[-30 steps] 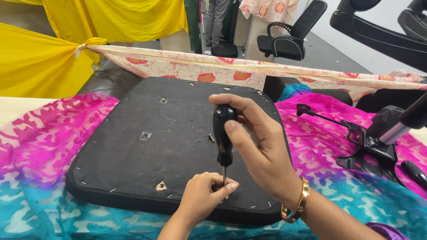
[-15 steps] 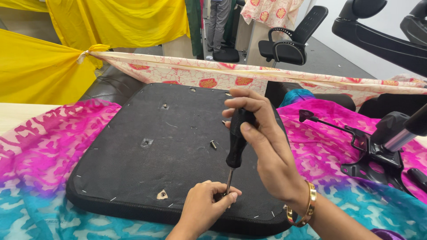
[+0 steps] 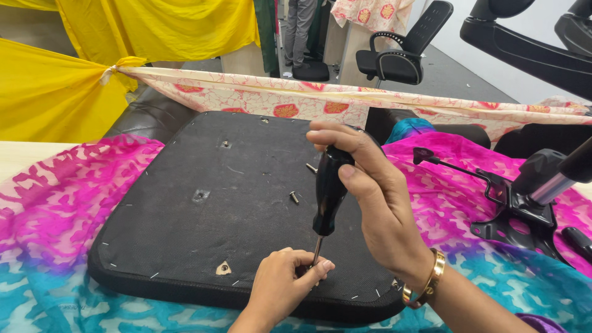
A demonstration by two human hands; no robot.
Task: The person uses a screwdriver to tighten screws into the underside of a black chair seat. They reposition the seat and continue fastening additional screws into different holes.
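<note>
Left hand [image 3: 285, 285] at 6 o'clock, fingers pinched around the screwdriver tip on the black seat pad [image 3: 185, 209]. Right hand [image 3: 376, 203] just above, closed around the black handle of the screwdriver [image 3: 327, 194], shaft upright. Loose screw [image 3: 294, 197] lies on the pad at 11 o'clock from the handle. Pad rests on pink-and-teal cloth [image 3: 49, 203]. Chair base [image 3: 524, 206] at 3 o'clock. Office chair [image 3: 401, 49] far at 12 o'clock.

Loose screw [image 3: 294, 197] and chair mechanism [image 3: 524, 203] flank open seat base [image 3: 185, 209].

Table [image 3: 12, 160] w/ pink-teal cloth [image 3: 61, 209], seat pad [image 3: 203, 203] on top.
</note>
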